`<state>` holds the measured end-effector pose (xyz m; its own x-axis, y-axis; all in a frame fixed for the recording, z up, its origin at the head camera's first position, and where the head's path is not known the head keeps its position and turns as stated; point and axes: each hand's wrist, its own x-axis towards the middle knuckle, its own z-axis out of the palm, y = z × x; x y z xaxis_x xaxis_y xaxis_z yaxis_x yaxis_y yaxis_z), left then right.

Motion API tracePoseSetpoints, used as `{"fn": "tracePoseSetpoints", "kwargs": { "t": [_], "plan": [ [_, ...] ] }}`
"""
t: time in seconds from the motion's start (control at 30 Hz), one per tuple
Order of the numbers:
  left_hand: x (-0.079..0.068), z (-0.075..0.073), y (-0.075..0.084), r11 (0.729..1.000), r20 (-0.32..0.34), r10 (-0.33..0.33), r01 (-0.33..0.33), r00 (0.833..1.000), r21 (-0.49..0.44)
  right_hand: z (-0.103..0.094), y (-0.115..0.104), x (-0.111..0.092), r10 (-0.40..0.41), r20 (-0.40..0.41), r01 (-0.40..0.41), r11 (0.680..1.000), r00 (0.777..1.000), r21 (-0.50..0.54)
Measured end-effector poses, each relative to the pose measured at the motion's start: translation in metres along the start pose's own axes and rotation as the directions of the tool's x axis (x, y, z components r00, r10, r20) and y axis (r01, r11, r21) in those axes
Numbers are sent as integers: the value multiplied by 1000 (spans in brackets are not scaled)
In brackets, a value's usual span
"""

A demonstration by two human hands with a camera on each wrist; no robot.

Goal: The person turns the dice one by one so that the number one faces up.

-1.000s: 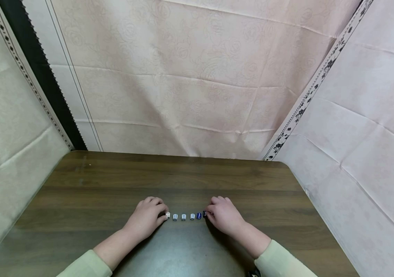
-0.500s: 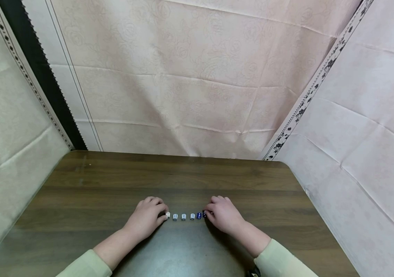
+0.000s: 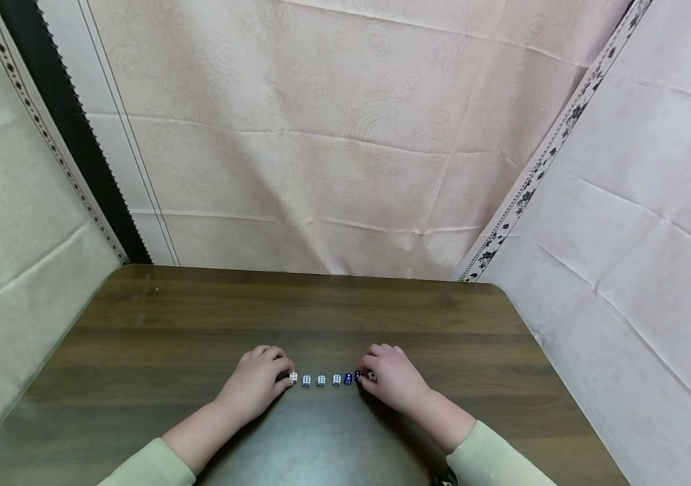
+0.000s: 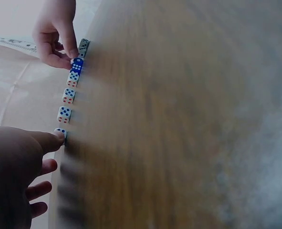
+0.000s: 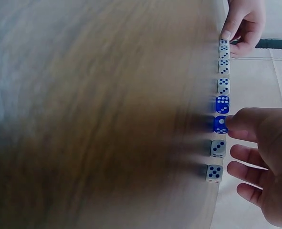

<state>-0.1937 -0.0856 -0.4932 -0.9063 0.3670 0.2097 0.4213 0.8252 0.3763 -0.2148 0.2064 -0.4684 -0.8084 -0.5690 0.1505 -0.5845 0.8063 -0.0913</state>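
A row of small dice (image 3: 321, 380) lies on the dark wooden table (image 3: 321, 317), mostly white ones (image 5: 223, 86) with two blue ones near the right end. My left hand (image 3: 283, 380) rests at the left end, one fingertip (image 4: 58, 136) touching the end white die (image 4: 61, 131). My right hand (image 3: 365, 376) is at the other end. Its thumb (image 5: 234, 122) presses the second blue die (image 5: 220, 124), and in the left wrist view the forefinger comes down over that die, pinching it. Two more white dice (image 5: 216, 160) lie beside the right palm.
Pale patterned cloth (image 3: 333, 135) hangs behind and on both sides of the table. The table's far edge (image 3: 309, 271) meets the cloth, and its right edge (image 3: 540, 337) runs close to my right arm. Bare wood lies beyond the dice.
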Motion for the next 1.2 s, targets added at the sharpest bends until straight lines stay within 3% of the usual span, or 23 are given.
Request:
{"fn": "tracePoseSetpoints", "kwargs": {
  "t": [1.2],
  "plan": [
    [-2, 0, -2, 1000, -2, -7, 7, 1000, 3, 0, -6, 3, -83, -32, 81, 995, 996, -66]
  ]
}}
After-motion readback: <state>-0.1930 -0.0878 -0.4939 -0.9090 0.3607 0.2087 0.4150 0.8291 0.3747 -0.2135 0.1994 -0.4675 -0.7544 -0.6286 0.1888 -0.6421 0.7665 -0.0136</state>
